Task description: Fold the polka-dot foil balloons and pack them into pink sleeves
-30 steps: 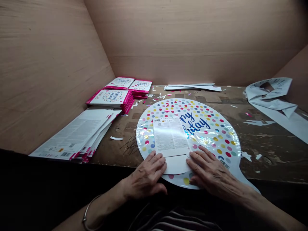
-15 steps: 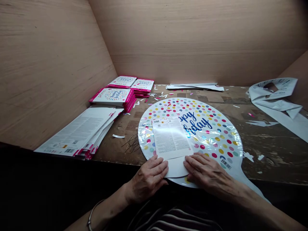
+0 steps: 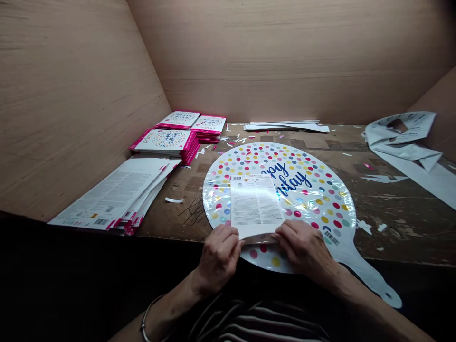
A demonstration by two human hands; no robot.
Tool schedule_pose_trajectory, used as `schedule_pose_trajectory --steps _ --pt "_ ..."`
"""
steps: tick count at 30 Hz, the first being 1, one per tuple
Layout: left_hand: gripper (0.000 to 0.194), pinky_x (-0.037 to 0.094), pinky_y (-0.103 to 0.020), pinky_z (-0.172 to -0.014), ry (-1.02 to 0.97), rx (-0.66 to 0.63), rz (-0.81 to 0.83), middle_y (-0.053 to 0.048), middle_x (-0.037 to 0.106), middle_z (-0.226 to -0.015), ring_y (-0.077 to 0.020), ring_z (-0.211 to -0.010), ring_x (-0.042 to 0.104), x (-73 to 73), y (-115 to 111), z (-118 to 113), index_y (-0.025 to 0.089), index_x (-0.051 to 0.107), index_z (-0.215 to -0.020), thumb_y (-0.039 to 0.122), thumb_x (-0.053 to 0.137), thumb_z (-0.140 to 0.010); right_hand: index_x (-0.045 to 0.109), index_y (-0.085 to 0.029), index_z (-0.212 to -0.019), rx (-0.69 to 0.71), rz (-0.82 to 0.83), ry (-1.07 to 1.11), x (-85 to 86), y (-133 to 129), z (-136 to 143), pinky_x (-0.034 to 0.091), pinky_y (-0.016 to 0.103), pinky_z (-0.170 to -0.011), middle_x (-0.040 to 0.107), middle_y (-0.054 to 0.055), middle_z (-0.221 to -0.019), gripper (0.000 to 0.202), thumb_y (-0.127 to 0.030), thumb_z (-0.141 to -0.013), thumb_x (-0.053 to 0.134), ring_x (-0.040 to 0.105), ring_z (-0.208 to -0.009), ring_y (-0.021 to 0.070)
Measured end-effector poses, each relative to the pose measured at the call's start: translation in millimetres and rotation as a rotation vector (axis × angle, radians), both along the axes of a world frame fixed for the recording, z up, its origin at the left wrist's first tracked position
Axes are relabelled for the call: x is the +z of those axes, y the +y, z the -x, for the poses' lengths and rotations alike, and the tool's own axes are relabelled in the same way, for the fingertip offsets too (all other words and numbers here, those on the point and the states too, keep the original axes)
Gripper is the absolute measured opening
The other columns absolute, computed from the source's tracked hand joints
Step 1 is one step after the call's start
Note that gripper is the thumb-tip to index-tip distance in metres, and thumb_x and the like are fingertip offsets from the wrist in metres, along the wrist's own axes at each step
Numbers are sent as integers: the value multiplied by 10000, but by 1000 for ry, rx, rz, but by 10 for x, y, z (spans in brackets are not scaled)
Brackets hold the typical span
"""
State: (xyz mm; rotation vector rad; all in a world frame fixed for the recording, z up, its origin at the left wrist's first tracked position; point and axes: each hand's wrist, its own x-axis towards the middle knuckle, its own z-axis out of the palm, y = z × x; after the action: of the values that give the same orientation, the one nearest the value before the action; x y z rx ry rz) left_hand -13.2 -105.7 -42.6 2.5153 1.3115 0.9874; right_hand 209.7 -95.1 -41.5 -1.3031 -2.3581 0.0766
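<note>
A white printed card sleeve (image 3: 254, 204) with a barcode and dense small text lies on a flat foil balloon (image 3: 331, 194) with coloured dots and blue lettering. My left hand (image 3: 219, 254) is closed on the left corner of the sleeve's near end. At the right corner my right hand (image 3: 304, 247) pinches the same end. Between the two hands the near flap (image 3: 261, 237) stands bent up along a crease. The balloon's tail (image 3: 374, 280) sticks out past the table edge on the right, under my right forearm.
Stacked pink-and-white packs (image 3: 167, 142) stand at the back left, with a fanned pile of flat sleeves (image 3: 110, 194) before them. Paper strips (image 3: 285, 127) lie along the back wall. Crumpled white paper (image 3: 402, 137) is at right. Scraps and dark threads (image 3: 194, 210) litter the wooden table.
The near flap, flat under my fingertips before, is now bent upward. Both hands have gone from fingers laid out on it to pinching its corners. More of the balloon's tail shows.
</note>
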Motion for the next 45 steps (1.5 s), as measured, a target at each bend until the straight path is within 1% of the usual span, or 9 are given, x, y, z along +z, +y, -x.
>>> schedule_pose_trajectory --steps 5,8,13,19,24,32,37,41,45 --pt "220 489 -454 -805 146 128 -19 -120 606 -1023 -251 -976 539 2 142 -40 141 627 -912 108 419 -849 613 -190 -790 -192 -30 -85 19 133 123 374 293 -637 580 72 -834 144 -245 -846 493 502 -727 183" --pt "341 356 -561 -973 224 -36 -51 -94 530 -1251 -286 -1236 386 -54 135 -17 170 584 -1107 66 363 -869 618 -188 -809 -52 -37 -57 -26 108 109 390 326 -731 578 73 -877 181 -155 -863 449 494 -797 194" --pt "370 345 -534 -1006 323 -160 -47 -121 476 -1312 -303 -1286 315 -163 -126 39 95 469 -1252 192 419 -898 589 -100 -1035 112 -158 -64 -141 -128 64 411 397 -827 587 135 -1011 232 -228 -878 475 508 -917 248" --pt "323 447 -419 -925 251 -210 -311 -106 621 -1120 -249 -1072 533 -218 -281 97 107 592 -1074 110 345 -865 557 -101 -1139 306 -289 -111 -234 -268 34 400 472 -898 623 115 -1046 338 -62 -858 374 540 -975 257" --pt "249 461 -391 -846 188 -288 -395 -104 656 -918 -198 -785 572 230 -90 -22 95 611 -921 118 390 -810 520 -116 -1207 401 -446 -112 -69 -100 -109 444 450 -845 628 117 -1080 436 -58 -821 326 554 -997 260" --pt "223 420 -285 -634 8 -199 -404 -54 554 -609 -135 -571 450 1053 349 -430 131 524 -619 132 384 -794 464 -71 -1239 343 -695 -85 785 263 -269 477 382 -760 615 139 -1013 400 -72 -846 388 583 -940 265" --pt "194 362 -241 -551 -106 -113 -187 -10 486 -537 -110 -529 409 1471 396 -558 142 484 -557 147 473 -750 479 -110 -1223 281 -859 -128 1147 390 -267 461 329 -663 602 128 -1049 455 -19 -779 438 591 -884 251" --pt "198 256 -204 -471 -240 -78 148 39 379 -472 -71 -481 344 1658 474 -586 131 489 -514 84 474 -706 500 -140 -1150 226 -623 -164 1336 413 -179 438 305 -588 598 123 -1076 439 -23 -746 370 604 -834 235" --pt "161 242 -195 -446 -421 -93 580 36 430 -488 -65 -465 378 1648 694 -545 113 567 -531 169 538 -679 531 -149 -1024 208 -228 -149 1455 486 -57 378 258 -512 635 89 -860 290 -101 -758 427 585 -649 182"
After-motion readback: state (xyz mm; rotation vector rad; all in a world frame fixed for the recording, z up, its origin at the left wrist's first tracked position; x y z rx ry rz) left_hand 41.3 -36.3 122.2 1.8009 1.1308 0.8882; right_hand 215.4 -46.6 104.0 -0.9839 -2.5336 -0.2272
